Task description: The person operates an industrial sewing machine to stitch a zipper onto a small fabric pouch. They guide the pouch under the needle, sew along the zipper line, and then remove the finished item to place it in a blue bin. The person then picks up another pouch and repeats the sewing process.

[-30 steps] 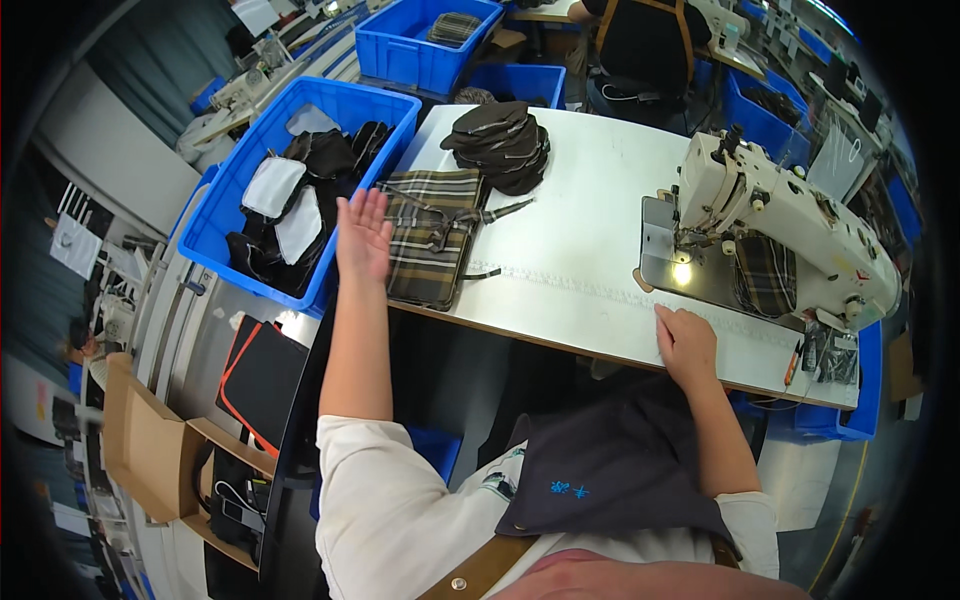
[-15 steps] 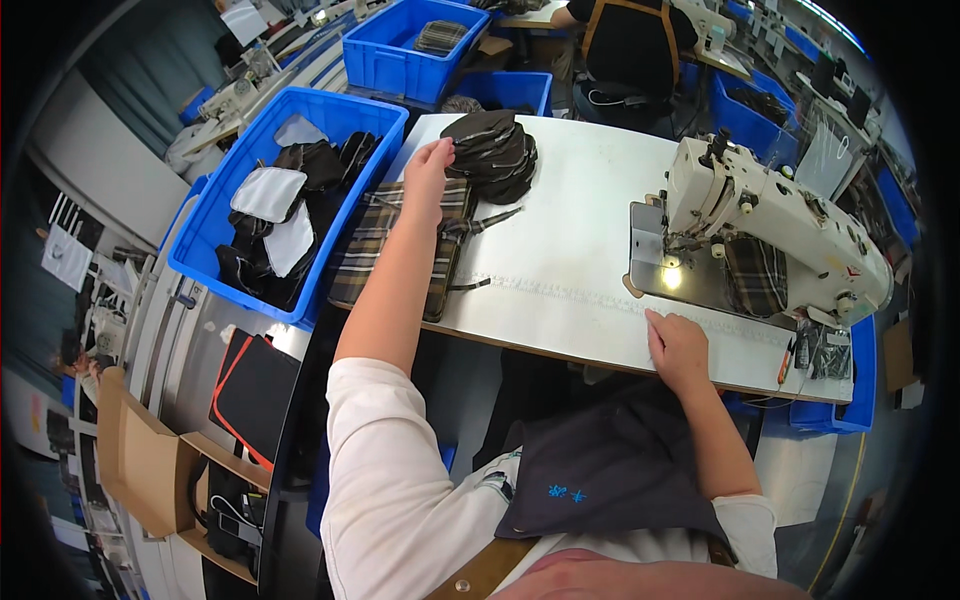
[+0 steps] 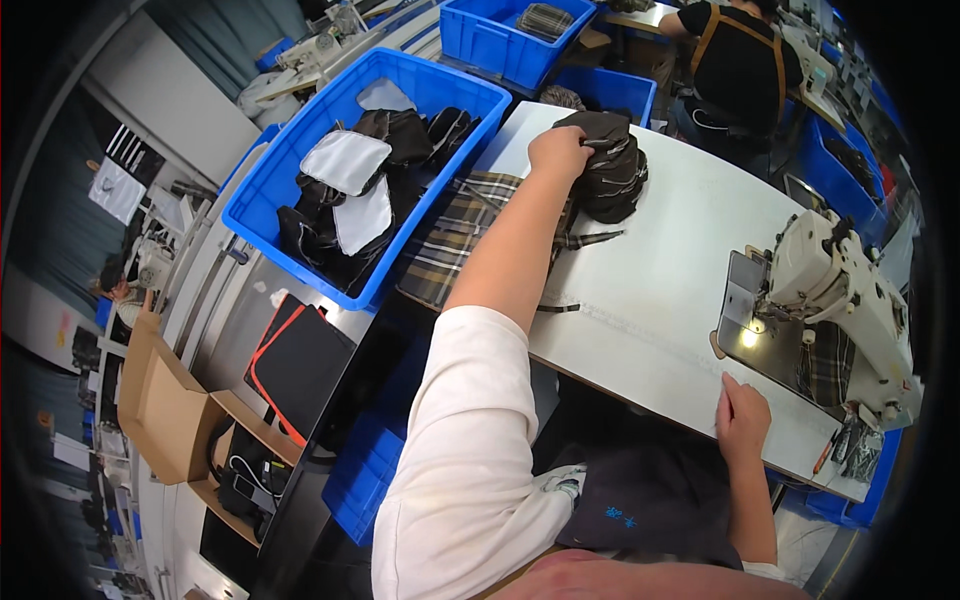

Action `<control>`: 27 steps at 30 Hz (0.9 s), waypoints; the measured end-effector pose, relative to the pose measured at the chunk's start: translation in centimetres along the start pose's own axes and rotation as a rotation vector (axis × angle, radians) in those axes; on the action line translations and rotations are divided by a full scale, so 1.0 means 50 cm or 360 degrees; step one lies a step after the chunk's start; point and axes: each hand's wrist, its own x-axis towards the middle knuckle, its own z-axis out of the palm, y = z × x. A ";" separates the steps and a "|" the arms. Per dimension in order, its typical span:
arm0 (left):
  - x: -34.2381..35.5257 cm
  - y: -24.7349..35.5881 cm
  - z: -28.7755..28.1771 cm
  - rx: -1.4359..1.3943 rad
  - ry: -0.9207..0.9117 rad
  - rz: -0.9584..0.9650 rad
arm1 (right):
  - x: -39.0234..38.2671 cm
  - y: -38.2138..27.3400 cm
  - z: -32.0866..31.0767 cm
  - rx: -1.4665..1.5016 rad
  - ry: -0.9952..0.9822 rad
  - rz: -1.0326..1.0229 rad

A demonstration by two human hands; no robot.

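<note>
My left hand (image 3: 560, 150) reaches to the far left of the white table (image 3: 640, 330), its fingers pinched on the edge of a pile of dark fabric pieces (image 3: 612, 178). Beneath that forearm lie folded plaid pieces (image 3: 445, 250) with loose straps. My right hand (image 3: 742, 420) rests at the near table edge, loosely closed with the index finger slightly forward and nothing visible in it. It is just in front of the white sewing machine (image 3: 840, 280), whose lamp is lit; another plaid piece (image 3: 825, 360) lies under the machine's arm.
A blue bin (image 3: 245, 210) of dark and white pieces stands left; more blue bins (image 3: 480, 40) are behind. An open cardboard box (image 3: 160, 390) and black folders (image 3: 310, 355) sit lower left. A small tool (image 3: 826, 450) lies at right. A seated co-worker (image 3: 740, 70) is behind the table.
My left hand has moved from beside the bin, open, up and right onto the dark pile and closed on it. The whole view has swung, so the table appears shifted and more tilted.
</note>
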 end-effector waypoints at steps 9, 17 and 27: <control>0.029 -0.020 0.018 -0.0152 0.0099 -0.0093 | -0.007 0.016 -0.002 -0.0022 -0.0086 0.0011; -0.005 0.017 -0.068 -0.0684 0.0878 -0.0210 | 0.004 0.002 0.000 0.0040 -0.0009 -0.0035; -0.415 0.175 0.055 -0.0664 0.0173 0.1106 | 0.010 0.004 -0.010 0.0155 0.0050 0.0034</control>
